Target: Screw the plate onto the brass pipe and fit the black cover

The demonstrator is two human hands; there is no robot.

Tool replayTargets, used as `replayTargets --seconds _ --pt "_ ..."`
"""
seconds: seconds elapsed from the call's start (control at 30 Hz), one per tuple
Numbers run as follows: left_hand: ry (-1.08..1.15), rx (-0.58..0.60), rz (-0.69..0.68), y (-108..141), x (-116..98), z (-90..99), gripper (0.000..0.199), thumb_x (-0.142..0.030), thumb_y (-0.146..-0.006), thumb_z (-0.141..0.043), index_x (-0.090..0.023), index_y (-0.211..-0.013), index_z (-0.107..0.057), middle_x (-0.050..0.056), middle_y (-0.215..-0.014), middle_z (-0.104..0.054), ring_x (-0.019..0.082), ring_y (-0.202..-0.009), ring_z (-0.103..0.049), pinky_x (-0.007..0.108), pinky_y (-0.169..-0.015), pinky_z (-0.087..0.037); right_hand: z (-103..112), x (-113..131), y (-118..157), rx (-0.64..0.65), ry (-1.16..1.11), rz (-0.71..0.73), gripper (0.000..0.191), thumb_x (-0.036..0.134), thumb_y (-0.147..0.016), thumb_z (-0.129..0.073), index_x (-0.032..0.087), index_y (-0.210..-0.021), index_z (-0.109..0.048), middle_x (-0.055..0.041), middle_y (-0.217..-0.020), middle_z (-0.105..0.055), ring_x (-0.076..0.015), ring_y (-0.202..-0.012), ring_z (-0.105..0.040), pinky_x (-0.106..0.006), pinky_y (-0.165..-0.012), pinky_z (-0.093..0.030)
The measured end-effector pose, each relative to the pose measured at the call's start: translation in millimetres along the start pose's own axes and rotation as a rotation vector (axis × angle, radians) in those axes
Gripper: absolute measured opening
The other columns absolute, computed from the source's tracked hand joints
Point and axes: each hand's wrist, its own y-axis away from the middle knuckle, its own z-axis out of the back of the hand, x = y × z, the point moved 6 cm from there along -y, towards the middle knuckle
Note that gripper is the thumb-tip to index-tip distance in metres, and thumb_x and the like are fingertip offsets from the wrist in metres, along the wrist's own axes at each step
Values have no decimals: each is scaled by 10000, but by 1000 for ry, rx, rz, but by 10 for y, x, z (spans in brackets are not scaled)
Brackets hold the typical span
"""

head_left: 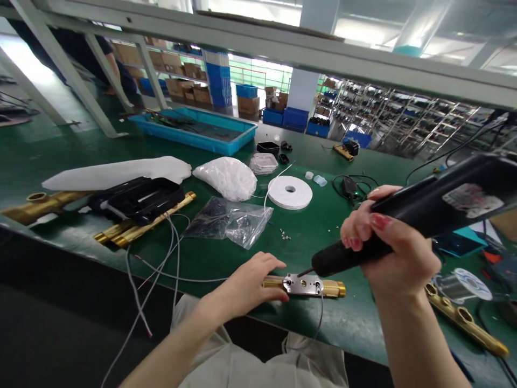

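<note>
My right hand [388, 245] grips a black electric screwdriver [424, 210], its bit tilted down onto a small metal plate [305, 284]. That plate sits on a short brass tube [333, 289] lying near the front edge of the green bench [81, 156]. My left hand [246, 283] rests on the left end of the brass tube and pins it down. A thin grey wire [177, 277] runs from the plate area leftward and off the bench edge. A few loose screws [285, 234] lie just behind the tube.
Behind are a clear plastic bag [230, 221], a white tape roll [290, 192], a white bagged bundle [228, 177] and a blue tray [197, 129]. Left lie long brass tubes [145, 223] under a black part [137, 199]. Another brass manifold [464, 318] lies at right.
</note>
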Motion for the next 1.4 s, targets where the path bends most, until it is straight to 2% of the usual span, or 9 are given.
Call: replayTargets --seconds 0.1,0.27,0.4,0.57,0.67,0.87,1.07,1.2,1.4 --pt "52 -97 98 -206 162 171 169 -290 -890 -546 -203 -1024 -602 4 -985 -638 142 -897 -597 254 -812 -470 184 31 -38 -105 35 52 173 145 -723 -560 188 -891 -554 48 -534 -497 -100 -411 -462 -246 -426 -392" --pt "-112 -186 101 -721 388 130 209 -84 -881 -432 -130 -983 -609 85 -982 -641 197 -919 -593 319 -844 -445 391 -43 -29 -202 27 79 188 169 -718 -586 178 -901 -549 49 -527 -500 -103 -409 -471 -247 -432 -396" --pt "-182 -193 83 -1003 551 51 250 -45 -853 -449 -113 -1037 -602 124 -1008 -624 212 -922 -587 324 -839 -444 481 -73 -11 -225 64 87 210 185 -708 -607 179 -913 -559 47 -519 -508 -115 -410 -479 -247 -426 -399" --pt "-163 -150 35 -1150 622 21 92 -95 -821 -561 -133 -799 -642 76 -845 -621 195 -783 -581 300 -737 -448 533 -102 -7 -231 54 87 204 167 -722 -598 175 -922 -562 44 -512 -515 -122 -412 -487 -252 -428 -402" --pt "-124 -167 42 -1121 577 85 128 -102 -810 -576 -143 -694 -610 49 -770 -610 182 -719 -568 291 -686 -433 543 -112 -4 -230 42 89 207 156 -716 -596 174 -919 -562 43 -530 -523 -117 -405 -484 -252 -421 -403" --pt "48 -194 73 -718 297 214 119 -222 -883 -514 -166 -841 -609 -3 -725 -632 145 -673 -600 241 -622 -444 520 -132 11 -234 -12 90 186 137 -700 -601 175 -878 -566 44 -548 -527 -107 -402 -483 -250 -429 -404" --pt "111 -35 -38 -311 -46 11 70 -158 -841 -593 -180 -798 -644 -25 -805 -658 110 -755 -611 195 -698 -442 425 -197 17 -200 -17 72 173 133 -718 -597 175 -882 -563 46 -543 -525 -110 -401 -484 -254 -424 -408" --pt "40 49 -134 -261 -112 -96 79 -133 -853 -579 -171 -818 -638 -8 -828 -638 115 -786 -593 202 -716 -429 393 -195 33 -194 -23 70 179 139 -712 -606 170 -882 -560 46 -555 -526 -105 -404 -490 -250 -422 -409" --pt "24 73 -161 -265 -121 -108 76 -114 -843 -583 -166 -821 -635 6 -836 -618 132 -808 -573 220 -740 -435 390 -169 58 -187 -8 68 177 139 -718 -598 176 -886 -554 53 -552 -521 -99 -404 -489 -242 -421 -411"
